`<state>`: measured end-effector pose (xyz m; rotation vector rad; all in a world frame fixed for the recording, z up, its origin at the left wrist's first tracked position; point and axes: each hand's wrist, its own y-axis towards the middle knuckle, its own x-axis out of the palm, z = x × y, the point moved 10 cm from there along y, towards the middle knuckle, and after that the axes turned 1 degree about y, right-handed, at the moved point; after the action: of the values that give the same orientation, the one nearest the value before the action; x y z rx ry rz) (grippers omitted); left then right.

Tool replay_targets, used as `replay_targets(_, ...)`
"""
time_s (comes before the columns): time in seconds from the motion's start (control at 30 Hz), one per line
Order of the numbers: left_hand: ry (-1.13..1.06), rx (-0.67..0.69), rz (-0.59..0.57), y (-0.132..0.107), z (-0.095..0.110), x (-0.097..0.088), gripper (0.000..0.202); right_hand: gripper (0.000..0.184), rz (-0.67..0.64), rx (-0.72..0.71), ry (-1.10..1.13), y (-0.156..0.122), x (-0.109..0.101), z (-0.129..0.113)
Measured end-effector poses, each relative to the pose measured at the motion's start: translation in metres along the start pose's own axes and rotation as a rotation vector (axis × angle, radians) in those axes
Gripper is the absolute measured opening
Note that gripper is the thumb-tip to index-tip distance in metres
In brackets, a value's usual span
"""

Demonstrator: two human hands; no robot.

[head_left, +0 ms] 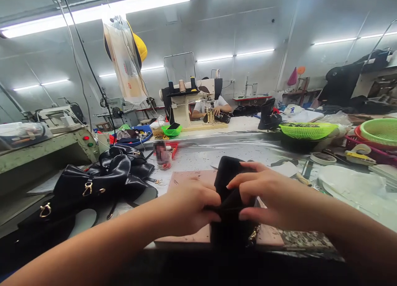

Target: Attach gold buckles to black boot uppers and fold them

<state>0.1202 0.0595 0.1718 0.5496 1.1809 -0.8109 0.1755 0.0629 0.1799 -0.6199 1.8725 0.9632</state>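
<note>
A soft black boot upper (228, 174) stands over a pinkish board in front of me, a gold-coloured buckle on its lower right side. My left hand (195, 205) is closed on its left edge, thumb and fingers pinching the black material. From the other side, my right hand (263, 191) grips the upper with the thumb below and the fingers bent over its edge. The fingertips partly disappear into the dark folds, and the lower part is too dark to make out. Glossy black boot uppers (102, 174) with gold clasps lie heaped to my left.
The pinkish board (182, 178) lies on the pale worktable. A green basket (307, 130), a tape roll (323, 158) and clear plastic (350, 182) are at right. Ahead, a person (223, 106) sits behind a sewing machine (186, 106). A bottle (163, 159) stands beside a red tray.
</note>
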Motion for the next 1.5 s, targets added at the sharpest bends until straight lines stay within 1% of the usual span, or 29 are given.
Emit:
replay_targets(0.07, -0.096, 0.016, 0.022, -0.002, -0.004, 0.001, 0.010, 0.024, -0.087, 0.062, 0.021, -0.002, -0.001, 0.014)
replay_targets(0.13, -0.183, 0.023, 0.022, -0.003, -0.007, 0.002, 0.012, 0.026, -0.101, 0.093, 0.003, -0.001, -0.004, 0.023)
replay_targets(0.17, -0.219, 0.021, 0.004, -0.003, -0.009, 0.003, 0.012, 0.027, -0.100, 0.095, -0.012, 0.000, -0.005, 0.024)
replay_targets(0.23, -0.258, 0.016, -0.075, -0.004, -0.011, 0.008, 0.011, 0.029, -0.091, 0.082, -0.044, 0.002, -0.005, 0.023)
replay_targets(0.3, -0.253, 0.004, -0.188, -0.005, -0.011, 0.013, 0.011, 0.030, -0.062, 0.065, -0.075, 0.004, -0.004, 0.018)
replay_targets(0.37, -0.201, -0.020, -0.284, -0.006, -0.013, 0.017, 0.018, 0.030, -0.003, 0.054, -0.100, 0.005, -0.004, 0.010)
replay_targets(0.43, -0.093, -0.045, -0.318, -0.004, -0.013, 0.018, 0.028, 0.027, 0.075, 0.045, -0.124, 0.005, -0.004, 0.001)
replay_targets(0.47, -0.026, -0.051, -0.299, -0.001, -0.012, 0.017, 0.028, 0.023, 0.119, 0.038, -0.135, 0.004, -0.005, -0.003)
replay_targets(0.5, 0.036, -0.051, -0.255, 0.002, -0.011, 0.014, 0.023, 0.019, 0.155, 0.028, -0.140, 0.003, -0.006, -0.008)
replay_targets(0.57, 0.093, -0.035, -0.132, 0.008, -0.005, 0.007, 0.007, 0.013, 0.184, 0.018, -0.122, 0.001, -0.007, -0.012)
replay_targets(0.63, 0.057, -0.031, -0.051, 0.010, -0.002, 0.004, 0.012, 0.009, 0.112, 0.046, -0.062, -0.001, -0.004, -0.007)
replay_targets(0.7, -0.009, -0.058, -0.053, 0.008, -0.005, 0.006, 0.015, 0.008, -0.025, 0.096, 0.019, -0.004, 0.004, 0.003)
replay_targets(0.77, -0.074, -0.116, -0.092, 0.004, -0.014, 0.011, 0.014, 0.011, -0.136, 0.120, 0.092, -0.008, 0.010, 0.011)
replay_targets(0.8, -0.113, -0.150, -0.117, 0.001, -0.019, 0.014, 0.012, 0.014, -0.153, 0.117, 0.119, -0.010, 0.011, 0.012)
replay_targets(0.87, -0.198, -0.203, -0.173, -0.004, -0.027, 0.020, 0.007, 0.021, -0.118, 0.098, 0.139, -0.012, 0.009, 0.012)
replay_targets(0.93, -0.275, -0.218, -0.241, -0.006, -0.029, 0.029, 0.010, 0.026, -0.045, 0.083, 0.121, -0.014, 0.006, 0.011)
replay_targets(1.03, -0.384, -0.191, -0.341, -0.007, -0.028, 0.042, 0.020, 0.024, 0.017, 0.058, 0.087, -0.016, 0.008, 0.006)
replay_targets(1.13, -0.493, -0.098, -0.428, -0.005, -0.023, 0.052, 0.033, 0.022, 0.066, 0.029, 0.072, -0.016, 0.010, 0.002)
replay_targets(1.23, -0.517, -0.026, -0.500, 0.000, -0.018, 0.057, 0.044, 0.022, 0.116, 0.009, 0.014, -0.015, 0.012, -0.002)
replay_targets(1.27, -0.494, -0.027, -0.487, 0.004, -0.018, 0.056, 0.043, 0.022, 0.137, 0.007, -0.015, -0.015, 0.011, -0.003)
replay_targets(1.3, -0.456, -0.039, -0.438, 0.009, -0.020, 0.051, 0.038, 0.021, 0.165, 0.004, -0.044, -0.015, 0.009, -0.005)
replay_targets(1.37, -0.360, -0.053, -0.277, 0.019, -0.022, 0.034, 0.017, 0.019, 0.196, 0.012, -0.077, -0.015, 0.005, -0.006)
replay_targets(1.4, -0.322, -0.049, -0.202, 0.022, -0.021, 0.026, 0.010, 0.019, 0.178, 0.027, -0.077, -0.014, 0.005, -0.005)
replay_targets(1.43, -0.298, -0.043, -0.150, 0.024, -0.020, 0.021, 0.012, 0.020, 0.135, 0.052, -0.068, -0.014, 0.006, -0.002)
replay_targets(1.47, -0.293, -0.034, -0.130, 0.025, -0.018, 0.019, 0.016, 0.022, 0.076, 0.080, -0.053, -0.014, 0.009, 0.002)
replay_targets(1.5, -0.306, -0.020, -0.140, 0.025, -0.017, 0.020, 0.017, 0.023, 0.012, 0.111, -0.035, -0.015, 0.013, 0.007)
